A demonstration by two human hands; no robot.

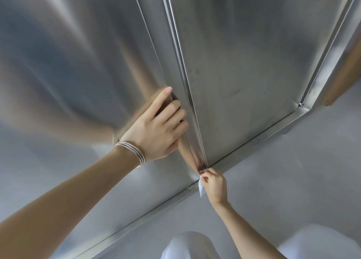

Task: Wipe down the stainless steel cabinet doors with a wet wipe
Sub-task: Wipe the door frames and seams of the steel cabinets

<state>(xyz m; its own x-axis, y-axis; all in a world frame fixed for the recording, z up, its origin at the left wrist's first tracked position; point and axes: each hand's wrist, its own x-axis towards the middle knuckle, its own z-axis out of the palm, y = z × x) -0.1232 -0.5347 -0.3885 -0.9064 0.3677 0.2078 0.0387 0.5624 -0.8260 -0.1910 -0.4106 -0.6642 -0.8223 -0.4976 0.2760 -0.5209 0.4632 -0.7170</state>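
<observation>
You're pinching the wet wipe in your right hand, at five o'clock in view, working it into the foot of the seam between the left door and the right door. It's looking limp and light, so you're bunching it under the fingertips. At eleven o'clock from it, your left hand is curling round the left door's edge: stiff, slick steel.

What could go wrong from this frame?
1. The left hand curls round the left door edge, beside the right door; if either moves, fingers may get pinched.
2. The right hand pinches the wet wipe at the bottom seam corner; sheet edges there might nick fingertips or snag it.
</observation>
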